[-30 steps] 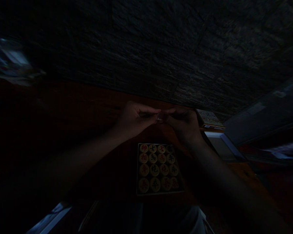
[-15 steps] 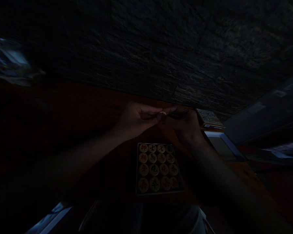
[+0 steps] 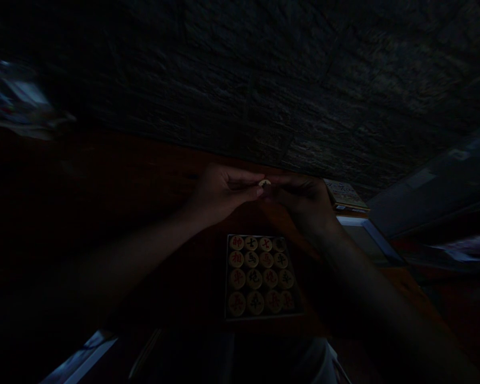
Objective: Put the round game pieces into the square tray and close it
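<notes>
Between my fingertips is a round, pale Chinese chess piece with a dark character on its face. My left hand pinches it from the left, thumb below and fingers above. From the right, my right hand closes on the same piece, its fingers in shadow. Nearer to me, below both hands, an open square box holds rows of Chinese chess pieces marked in red and black. In the bottom row, two red-marked pieces at the right overlap.
A reddish-brown wooden table meets a rough stone wall behind. At the right lie a printed box and a shallow, light-rimmed box lid. Clear plastic-looking items stand at the far left. The room is very dark.
The chess piece has turned, so its face with the dark character now shows between my fingertips; before, mostly its edge was visible. Both hands stay in nearly the same place.
</notes>
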Tool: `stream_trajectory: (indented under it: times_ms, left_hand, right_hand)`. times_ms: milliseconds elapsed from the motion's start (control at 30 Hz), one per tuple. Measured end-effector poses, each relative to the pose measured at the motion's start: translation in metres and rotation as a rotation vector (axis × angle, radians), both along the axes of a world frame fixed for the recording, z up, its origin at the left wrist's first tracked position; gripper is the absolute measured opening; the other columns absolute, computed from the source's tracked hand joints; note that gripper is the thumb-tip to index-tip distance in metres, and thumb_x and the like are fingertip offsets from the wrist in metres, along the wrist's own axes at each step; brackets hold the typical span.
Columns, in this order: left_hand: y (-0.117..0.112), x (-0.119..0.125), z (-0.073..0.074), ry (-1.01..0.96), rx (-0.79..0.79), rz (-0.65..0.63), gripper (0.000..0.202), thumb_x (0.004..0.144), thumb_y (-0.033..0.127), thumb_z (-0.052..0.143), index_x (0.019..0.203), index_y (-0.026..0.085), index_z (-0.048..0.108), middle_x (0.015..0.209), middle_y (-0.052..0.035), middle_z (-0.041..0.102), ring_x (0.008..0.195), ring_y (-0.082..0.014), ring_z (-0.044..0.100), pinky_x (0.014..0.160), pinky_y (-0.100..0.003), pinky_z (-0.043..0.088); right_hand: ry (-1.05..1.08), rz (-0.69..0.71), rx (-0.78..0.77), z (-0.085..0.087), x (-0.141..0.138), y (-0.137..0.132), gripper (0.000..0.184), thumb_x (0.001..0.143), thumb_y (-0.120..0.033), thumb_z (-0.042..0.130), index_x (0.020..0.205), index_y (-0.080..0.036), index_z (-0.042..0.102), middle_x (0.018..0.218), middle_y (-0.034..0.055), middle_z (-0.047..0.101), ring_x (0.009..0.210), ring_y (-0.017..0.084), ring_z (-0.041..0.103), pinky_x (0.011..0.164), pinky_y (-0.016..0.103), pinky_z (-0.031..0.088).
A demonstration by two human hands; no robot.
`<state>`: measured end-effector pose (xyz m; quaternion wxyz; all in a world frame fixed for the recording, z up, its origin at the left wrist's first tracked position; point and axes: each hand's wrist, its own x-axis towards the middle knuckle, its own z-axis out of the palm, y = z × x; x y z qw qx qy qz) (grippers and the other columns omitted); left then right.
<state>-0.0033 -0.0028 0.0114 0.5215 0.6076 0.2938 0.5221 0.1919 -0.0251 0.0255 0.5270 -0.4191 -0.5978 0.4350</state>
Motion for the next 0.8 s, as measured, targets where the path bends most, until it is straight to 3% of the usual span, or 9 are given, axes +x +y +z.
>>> stream_trajectory:
  times_ms: [300,533,800]
  left_hand:
    - [-0.0054,0.0027,0.0029,-0.086,-0.104,-0.023,0.037,0.072,0.039,0.096,0.099,0.017,0.086,0.108,-0.0105,0.084,0.100,-0.0283,0.081,0.095,-0.044,0.067]
    - [-0.0046,0.0029,0.0018,-0.073,-0.070,-0.056,0.033,0.074,0.040,0.095,0.097,0.018,0.086,0.105,-0.0089,0.085,0.097,-0.0275,0.082,0.094,-0.044,0.068]
    - [-0.0030,0.0004,0.0017,0.063,0.050,-0.023,0.028,0.076,0.031,0.092,0.103,0.022,0.086,0.111,-0.0075,0.084,0.107,-0.0286,0.080,0.102,-0.043,0.063]
  right_hand:
    - [-0.003,0.041,0.071,0.0010,-0.0023,-0.0006,0.032,0.066,-0.038,0.100,0.091,-0.023,0.087,0.091,0.0054,0.085,0.081,0.021,0.077,0.081,0.037,0.062]
    - [0.025,-0.042,0.007,0.0026,-0.0061,-0.0028,0.030,0.063,-0.040,0.100,0.081,-0.021,0.086,0.075,0.0040,0.080,0.064,0.016,0.069,0.061,0.029,0.056]
    - [-0.021,-0.052,0.017,0.0045,-0.0066,-0.0029,0.027,0.071,-0.044,0.096,0.078,-0.021,0.085,0.075,0.0051,0.080,0.065,0.016,0.068,0.063,0.030,0.056]
